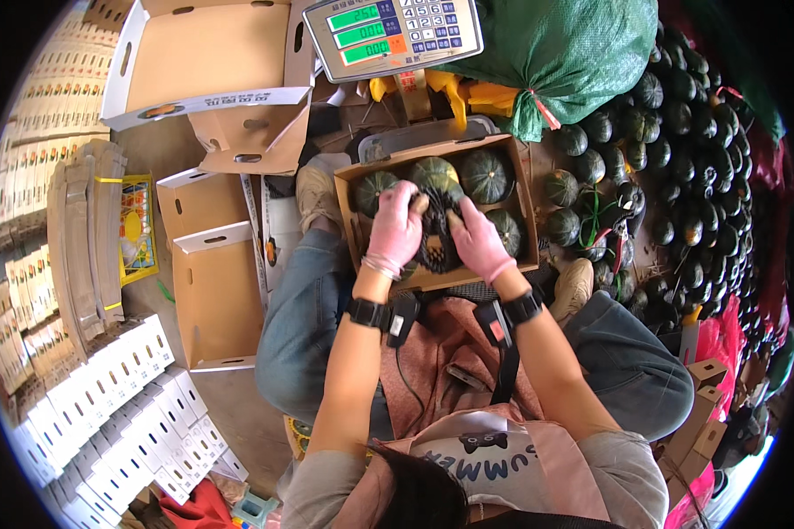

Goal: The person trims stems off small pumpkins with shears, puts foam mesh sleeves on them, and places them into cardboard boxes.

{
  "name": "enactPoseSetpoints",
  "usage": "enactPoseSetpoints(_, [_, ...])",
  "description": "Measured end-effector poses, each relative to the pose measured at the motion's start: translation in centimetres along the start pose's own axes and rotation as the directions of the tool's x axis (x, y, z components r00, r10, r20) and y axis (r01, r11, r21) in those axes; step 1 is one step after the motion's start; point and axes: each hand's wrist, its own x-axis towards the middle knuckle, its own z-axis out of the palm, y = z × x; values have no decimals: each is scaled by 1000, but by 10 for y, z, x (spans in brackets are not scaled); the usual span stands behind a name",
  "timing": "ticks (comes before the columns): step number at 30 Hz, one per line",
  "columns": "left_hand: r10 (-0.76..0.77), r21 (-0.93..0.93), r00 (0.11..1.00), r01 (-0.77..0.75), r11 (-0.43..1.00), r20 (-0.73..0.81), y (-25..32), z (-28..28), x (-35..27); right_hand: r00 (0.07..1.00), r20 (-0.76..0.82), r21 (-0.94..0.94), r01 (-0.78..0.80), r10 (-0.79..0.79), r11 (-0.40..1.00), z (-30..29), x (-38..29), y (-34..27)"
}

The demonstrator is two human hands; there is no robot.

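Note:
An open cardboard box [528,192] stands before me, holding several dark green squashes [484,176]; one of them [435,173] has a yellowish patch. Both my hands wear pink gloves with pale fingertips. Above the box my left hand [397,228] and my right hand [474,235] grip opposite sides of a black mesh net [439,248], which hangs between them. Whether the net holds anything is hard to tell. The box's floor shows through its lower part. Past the box, a digital scale [397,33] displays green readings.
Empty cardboard trays [215,297] lie at the left, beside stacked flat cartons [86,244] and a yellow crate [139,228]. A tied green woven sack [569,53] is beyond the box. Many squashes [681,165] cover the floor at the right.

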Motion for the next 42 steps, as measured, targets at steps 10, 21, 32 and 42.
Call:
enactPoseSetpoints(10, [-180, -187, 956, 138, 973, -233, -59, 14, 37, 953, -296, 193, 129, -68, 973, 13, 87, 21])
enactPoseSetpoints(21, [-318, 256, 870, 428, 867, -378, -44, 12, 34, 912, -376, -209, -258, 166, 943, 12, 90, 4])
enactPoseSetpoints(32, [-20, 99, 976, -2, 995, 218, -21, -22, 11, 986, -18, -481, 139, -168, 865, 10, 29, -23])
enactPoseSetpoints(42, [-77, -17, 970, 83, 996, 232, -44, -25, 11, 997, 32, -454, -51, 73, 889, 11, 48, -43])
